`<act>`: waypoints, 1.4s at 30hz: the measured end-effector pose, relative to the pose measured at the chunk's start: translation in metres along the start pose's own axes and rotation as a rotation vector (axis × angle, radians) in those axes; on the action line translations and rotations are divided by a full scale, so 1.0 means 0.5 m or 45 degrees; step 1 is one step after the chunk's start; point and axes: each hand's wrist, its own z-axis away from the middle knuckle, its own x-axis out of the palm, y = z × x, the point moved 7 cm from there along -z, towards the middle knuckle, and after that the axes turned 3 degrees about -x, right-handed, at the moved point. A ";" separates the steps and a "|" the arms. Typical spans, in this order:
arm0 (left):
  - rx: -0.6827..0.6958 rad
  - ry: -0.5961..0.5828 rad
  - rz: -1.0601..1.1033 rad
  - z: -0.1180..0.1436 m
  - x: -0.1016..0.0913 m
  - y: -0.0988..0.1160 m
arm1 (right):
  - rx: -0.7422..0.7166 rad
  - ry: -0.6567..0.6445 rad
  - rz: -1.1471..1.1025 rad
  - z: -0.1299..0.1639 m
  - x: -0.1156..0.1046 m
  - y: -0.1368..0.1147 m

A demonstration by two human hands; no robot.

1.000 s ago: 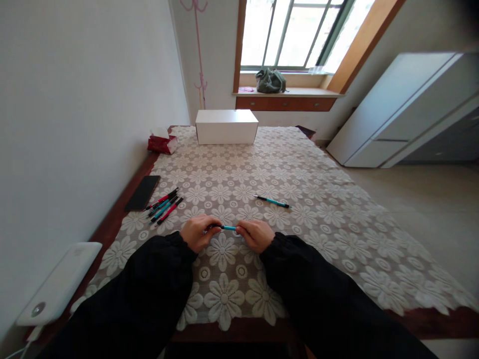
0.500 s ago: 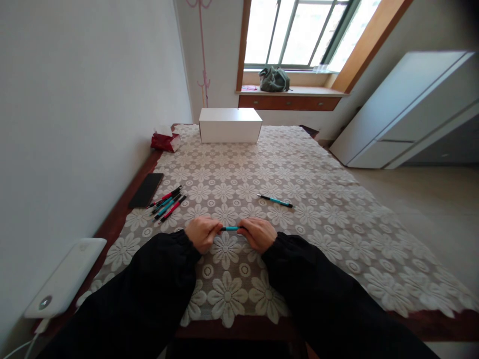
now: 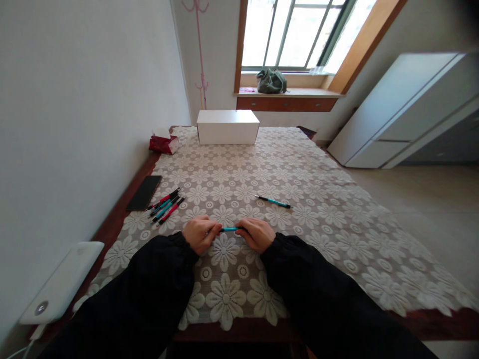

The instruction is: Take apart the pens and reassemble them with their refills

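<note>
Pinching one teal pen [image 3: 229,229] by its two ends, the left hand [image 3: 199,234] and the right hand [image 3: 258,234] hold it level just above the lace tablecloth [image 3: 322,219], low in the middle of the frame, fingers closed narrowly on each tip so only the short middle of the barrel shows. It looks light, stiff and smooth, probably a little slippery, and best taken at the ends as it is now. Right of centre lies a second teal pen [image 3: 273,201], alone. At left a bundle of pens [image 3: 165,205], about five in red and teal, lies beside one black phone [image 3: 144,192]. Farther up stand one white box [image 3: 227,127] and one red tissue pack [image 3: 162,143].
</note>
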 end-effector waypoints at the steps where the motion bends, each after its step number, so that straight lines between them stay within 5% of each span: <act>1: -0.005 0.000 -0.003 0.000 -0.001 0.000 | -0.019 0.011 -0.003 0.000 -0.001 -0.001; 18: 0.057 0.110 0.078 0.001 -0.009 0.006 | 0.011 0.073 0.017 0.001 -0.010 -0.005; 42: 0.026 0.024 -0.053 -0.002 -0.001 0.009 | -0.025 0.120 0.018 -0.002 -0.022 -0.016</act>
